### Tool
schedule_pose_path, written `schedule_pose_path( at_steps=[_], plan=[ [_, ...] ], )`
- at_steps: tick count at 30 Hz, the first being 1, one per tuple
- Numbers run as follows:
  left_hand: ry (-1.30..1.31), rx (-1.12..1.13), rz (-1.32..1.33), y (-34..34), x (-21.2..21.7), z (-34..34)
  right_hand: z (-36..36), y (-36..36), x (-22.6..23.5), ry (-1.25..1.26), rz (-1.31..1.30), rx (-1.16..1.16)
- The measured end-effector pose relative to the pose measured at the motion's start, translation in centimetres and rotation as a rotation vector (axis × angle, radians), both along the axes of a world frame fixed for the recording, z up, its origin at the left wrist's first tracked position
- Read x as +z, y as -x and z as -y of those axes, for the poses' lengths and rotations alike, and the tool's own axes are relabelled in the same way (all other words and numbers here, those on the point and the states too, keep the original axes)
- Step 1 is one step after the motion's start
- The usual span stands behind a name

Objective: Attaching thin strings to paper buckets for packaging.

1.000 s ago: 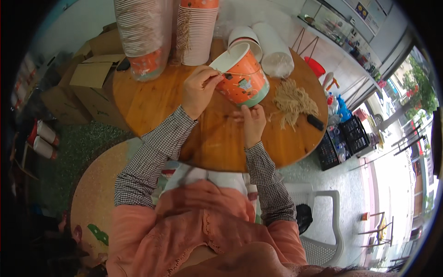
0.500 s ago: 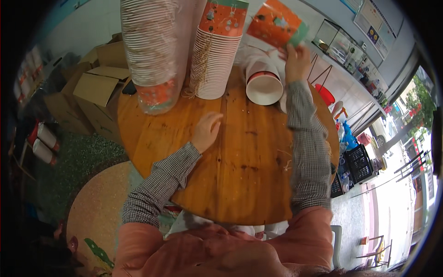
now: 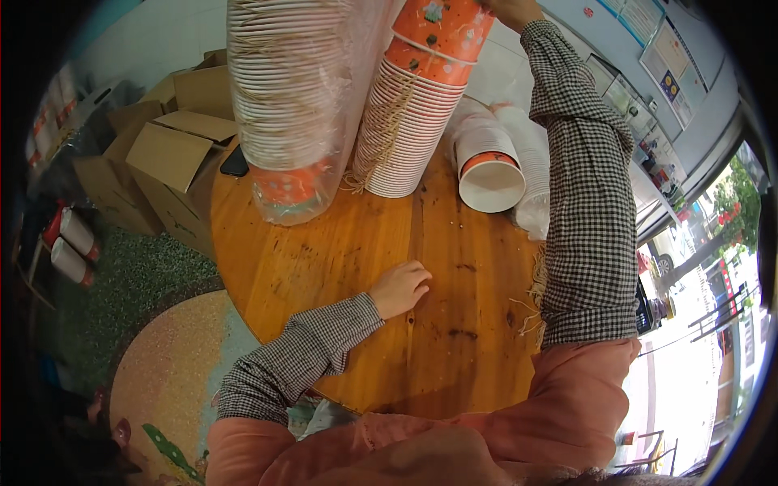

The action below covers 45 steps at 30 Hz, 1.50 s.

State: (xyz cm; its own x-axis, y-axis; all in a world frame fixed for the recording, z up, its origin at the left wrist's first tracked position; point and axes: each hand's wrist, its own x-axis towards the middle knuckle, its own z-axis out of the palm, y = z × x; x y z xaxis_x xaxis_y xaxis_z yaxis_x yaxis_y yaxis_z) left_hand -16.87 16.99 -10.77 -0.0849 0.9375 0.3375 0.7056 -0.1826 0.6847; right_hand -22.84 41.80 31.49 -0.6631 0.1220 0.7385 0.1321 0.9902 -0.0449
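Right hand (image 3: 515, 10): up at the far edge of the tabletop (image 3: 324, 259), touching the top bucket; its fingers are partly cut off, so I can't tell if it grips.
Orange paper bucket with little drawings (image 3: 444, 28): upside down on top of the tall stack of white-rimmed paper buckets (image 3: 401, 134), near the tabletop's far edge.
Left hand (image 3: 399, 290): loose, fingers a bit bent, near the middle of the tabletop.
Stack in clear plastic (image 3: 288, 105): far left edge.
White round bucket (image 3: 492, 186): on its side, far right edge.
Tan strings (image 3: 531, 316): right edge, partly behind the checked sleeve (image 3: 587, 202).
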Motion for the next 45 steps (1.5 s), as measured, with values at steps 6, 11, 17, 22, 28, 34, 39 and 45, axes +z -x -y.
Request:
schedule_pose_path(
  at_steps=[6,11,17,22,28,34,39,45],
  plan=[
    [-0.036,-0.032,-0.003,-0.8,0.7,-0.8,-2.5,-0.3,-0.3,-0.015,-0.039,0.471],
    [-0.031,-0.016,0.0,-0.5,0.4,-0.5,0.7,0.6,-2.8,-0.197,-0.135,-0.123],
    [0.058,-0.01,0.009,-0.5,0.8,-0.2,1.7,0.5,-4.5,-0.092,-0.136,-0.105],
    [0.05,-0.009,0.01,-0.5,0.7,-0.1,2.3,-0.5,-3.6,0.049,0.111,-0.15],
    [-0.063,0.021,0.02,0.5,0.1,-0.5,2.0,-5.3,-7.2,-0.064,-0.128,0.212],
    [-0.117,0.003,0.07,0.5,0.6,-1.3,-3.2,-15.9,-18.6,0.072,-0.054,-0.101],
    [-0.242,-0.042,0.107,-0.5,0.1,-2.3,-4.5,-25.4,-35.7,0.649,0.029,-0.324],
    [-0.268,-0.068,0.041,-1.1,-0.6,-5.1,-4.5,-25.5,-43.2,0.753,-0.03,-0.469]
  ],
)
